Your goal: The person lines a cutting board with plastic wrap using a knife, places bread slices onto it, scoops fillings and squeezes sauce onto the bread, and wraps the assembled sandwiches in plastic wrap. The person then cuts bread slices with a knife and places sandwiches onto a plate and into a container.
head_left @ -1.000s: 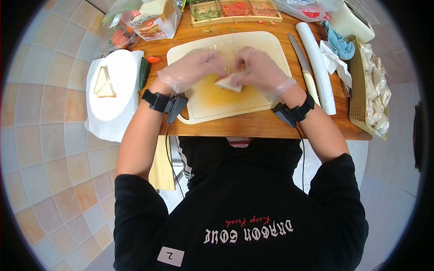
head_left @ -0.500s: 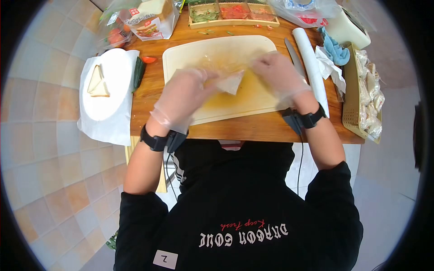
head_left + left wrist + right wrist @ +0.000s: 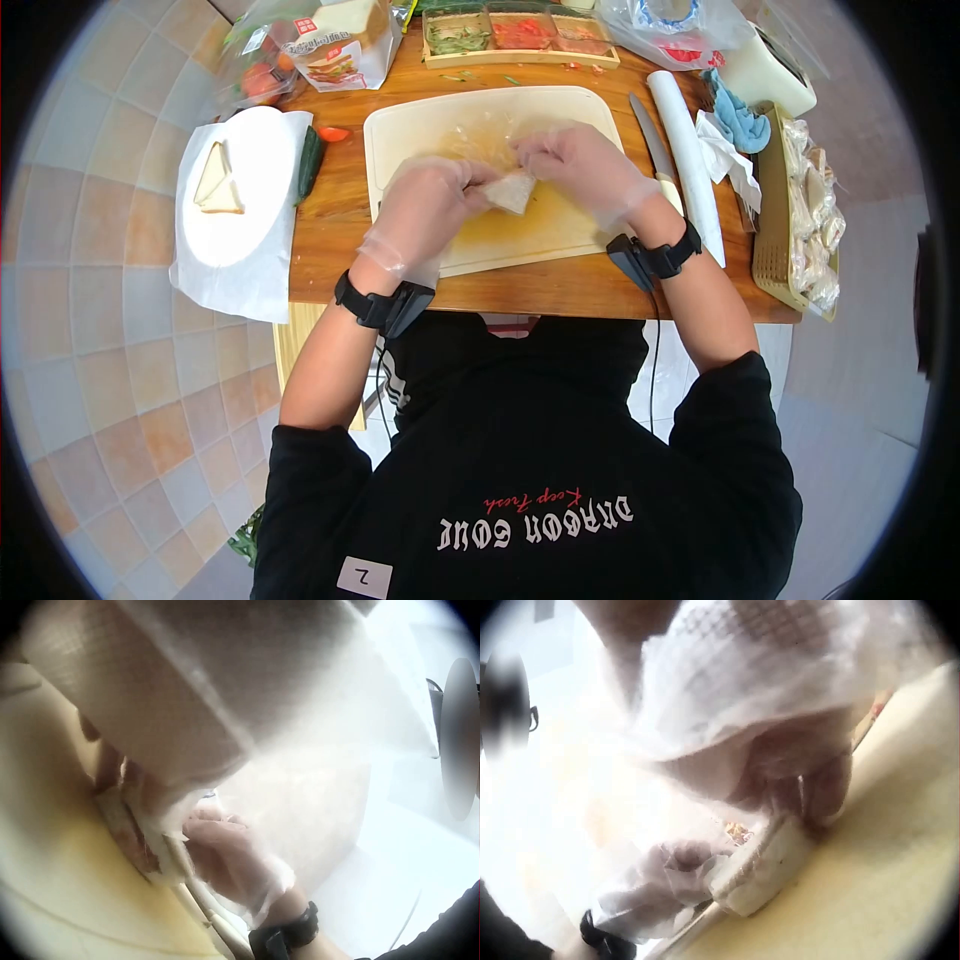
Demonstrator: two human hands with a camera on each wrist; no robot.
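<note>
A triangular sandwich half (image 3: 510, 192) is held over the cream cutting board (image 3: 400, 115), its pale bread face towards the person. The gloved left hand (image 3: 425, 205) grips the sandwich from its left side, fingers curled around that edge. Crinkled clear plastic film (image 3: 475, 132) lies around the sandwich's far side. At the sandwich's upper right corner, the gloved right hand (image 3: 590, 170) has its fingertips pinched together on the film. In the right wrist view, the right fingers come down over one end of the sandwich (image 3: 754, 881), and a bit of coloured filling shows.
A knife (image 3: 653, 140) and a white roll (image 3: 688, 165) lie right of the board. Wrapped sandwiches fill a basket (image 3: 772, 245). On the left are a white plate (image 3: 235, 245) with bread triangles and a cucumber (image 3: 310, 165). Behind stand a filling tray (image 3: 520, 56) and bagged bread (image 3: 345, 50).
The right hand drew away to the right from the sandwich, then came back to its upper right corner. The left hand has shifted nearer the person, still gripping the sandwich.
</note>
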